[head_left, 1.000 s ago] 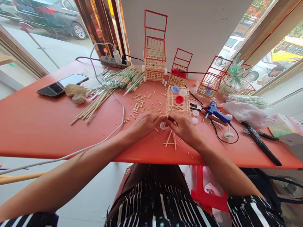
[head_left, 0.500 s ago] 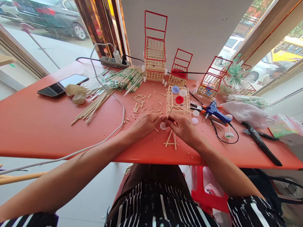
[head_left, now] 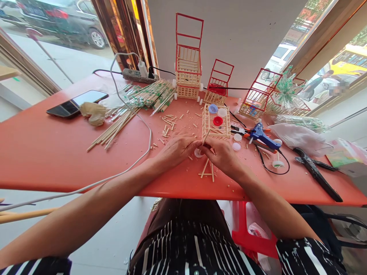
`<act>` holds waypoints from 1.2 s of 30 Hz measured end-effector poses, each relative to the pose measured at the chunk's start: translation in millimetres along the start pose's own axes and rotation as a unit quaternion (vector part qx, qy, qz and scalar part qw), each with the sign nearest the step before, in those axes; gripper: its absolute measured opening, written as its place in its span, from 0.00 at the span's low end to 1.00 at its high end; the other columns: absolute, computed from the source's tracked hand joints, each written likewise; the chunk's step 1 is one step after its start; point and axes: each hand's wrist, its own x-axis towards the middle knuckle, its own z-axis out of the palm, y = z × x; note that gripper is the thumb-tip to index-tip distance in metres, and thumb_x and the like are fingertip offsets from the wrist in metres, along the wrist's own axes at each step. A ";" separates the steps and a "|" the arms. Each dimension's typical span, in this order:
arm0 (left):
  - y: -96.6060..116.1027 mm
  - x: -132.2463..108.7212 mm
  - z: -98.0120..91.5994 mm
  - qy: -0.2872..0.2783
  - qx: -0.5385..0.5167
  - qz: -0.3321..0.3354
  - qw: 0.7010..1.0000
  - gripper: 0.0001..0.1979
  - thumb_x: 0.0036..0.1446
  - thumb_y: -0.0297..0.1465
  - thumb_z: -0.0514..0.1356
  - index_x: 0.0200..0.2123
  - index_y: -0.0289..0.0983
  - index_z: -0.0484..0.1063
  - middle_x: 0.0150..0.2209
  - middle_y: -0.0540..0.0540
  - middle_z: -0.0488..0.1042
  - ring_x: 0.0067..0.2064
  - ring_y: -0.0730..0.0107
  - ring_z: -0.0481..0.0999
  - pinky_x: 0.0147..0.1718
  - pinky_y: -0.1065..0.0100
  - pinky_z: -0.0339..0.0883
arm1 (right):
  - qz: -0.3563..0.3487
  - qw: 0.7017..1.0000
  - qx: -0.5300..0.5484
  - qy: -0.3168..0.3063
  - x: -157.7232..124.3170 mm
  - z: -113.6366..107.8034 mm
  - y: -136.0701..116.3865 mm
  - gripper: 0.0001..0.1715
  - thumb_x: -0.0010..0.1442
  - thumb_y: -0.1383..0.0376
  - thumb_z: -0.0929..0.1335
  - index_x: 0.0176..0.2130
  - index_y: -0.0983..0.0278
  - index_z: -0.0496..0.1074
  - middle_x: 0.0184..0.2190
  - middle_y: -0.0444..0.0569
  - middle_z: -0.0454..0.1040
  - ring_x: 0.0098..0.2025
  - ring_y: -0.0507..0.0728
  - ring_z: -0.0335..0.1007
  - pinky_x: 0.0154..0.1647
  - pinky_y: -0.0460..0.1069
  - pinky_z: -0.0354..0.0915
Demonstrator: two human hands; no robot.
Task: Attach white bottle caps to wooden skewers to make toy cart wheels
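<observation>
My left hand (head_left: 180, 148) and my right hand (head_left: 223, 151) meet over the table's front half, fingertips pinched together. Between them a short wooden stick (head_left: 206, 135) pokes up at a slant, gripped by both hands. Just below the fingertips is a whitish plastic cap (head_left: 198, 153); whether it is joined to the stick is hidden. Loose stick pieces (head_left: 212, 172) lie below my right hand. Behind the hands stands a small stick-built basket (head_left: 229, 121) with a blue cap (head_left: 212, 109), a red cap (head_left: 218, 121) and a pale cap (head_left: 221, 112) on it.
A blue glue gun (head_left: 262, 136), pliers (head_left: 241, 130) and black-handled shears (head_left: 318, 173) lie right. Stick-built carts (head_left: 187, 72) stand at the back. Left are stick bundles (head_left: 149, 95), a phone (head_left: 64, 110) and a white cable (head_left: 150, 133) crossing the table (head_left: 57, 152).
Both hands keep nearly the same place and pinch. The view has shifted very slightly. Outside the right window, more of a person has come into sight.
</observation>
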 end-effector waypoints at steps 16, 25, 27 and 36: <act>-1.4 1.2 -0.4 0.014 -0.007 -0.011 1.000 0.29 0.74 0.45 0.43 0.26 0.36 0.70 0.28 0.45 0.74 0.33 0.65 0.71 0.39 0.64 0.61 | 0.008 1.000 -0.008 -0.006 0.4 -1.8 -2.4 0.11 0.69 0.64 0.66 0.33 0.63 0.71 0.29 0.46 0.78 0.31 0.53 0.71 0.35 0.47 0.59; -6.3 0.3 -0.7 0.000 -0.015 -0.009 1.000 0.20 0.71 0.36 0.50 0.29 0.36 0.74 0.29 0.46 0.75 0.35 0.65 0.72 0.39 0.65 0.63 | -0.003 0.999 -0.028 0.017 0.0 -3.3 -3.1 0.11 0.68 0.64 0.67 0.32 0.63 0.72 0.27 0.44 0.76 0.29 0.52 0.68 0.33 0.46 0.58; -7.8 -0.8 -1.0 0.006 -0.024 -0.013 1.000 0.13 0.66 0.31 0.53 0.33 0.36 0.77 0.32 0.46 0.77 0.37 0.64 0.74 0.41 0.65 0.63 | -0.002 1.000 -0.024 0.021 0.0 -3.5 -3.4 0.11 0.68 0.63 0.68 0.33 0.63 0.73 0.27 0.44 0.75 0.29 0.52 0.68 0.32 0.46 0.58; -2.0 -3.0 -4.3 -0.059 0.028 0.000 0.998 0.12 0.59 0.40 0.66 0.37 0.36 0.78 0.37 0.44 0.77 0.42 0.59 0.72 0.44 0.63 0.62 | 0.001 0.999 -0.036 0.037 0.6 -4.1 -2.7 0.11 0.68 0.62 0.68 0.33 0.63 0.74 0.26 0.45 0.74 0.28 0.52 0.66 0.32 0.47 0.58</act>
